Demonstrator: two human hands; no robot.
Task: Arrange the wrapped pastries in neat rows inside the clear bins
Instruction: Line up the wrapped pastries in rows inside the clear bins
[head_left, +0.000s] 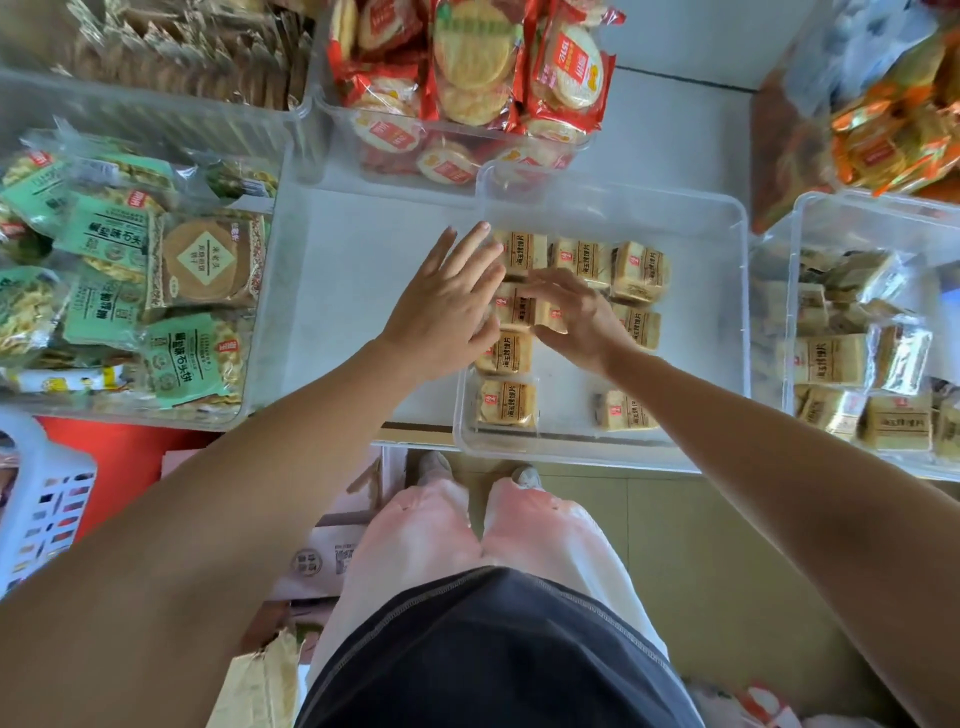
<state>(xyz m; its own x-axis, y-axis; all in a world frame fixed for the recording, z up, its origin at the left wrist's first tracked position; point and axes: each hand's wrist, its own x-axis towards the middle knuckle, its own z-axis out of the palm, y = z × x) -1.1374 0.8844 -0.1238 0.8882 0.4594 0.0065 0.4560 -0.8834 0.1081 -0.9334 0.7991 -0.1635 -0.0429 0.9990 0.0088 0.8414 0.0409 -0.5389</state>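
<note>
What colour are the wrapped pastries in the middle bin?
The wrapped pastries are tan with dark lettering and a small red logo; head view shows it best.

I work from a single view: one wide-angle camera worn on the head, facing forward and steeply down. It looks along both forearms to the left hand and right hand, which sit at frame centre over the clear bin, near, within reach. The lower frame looks straight down the wearer's body to the shoes.
</note>
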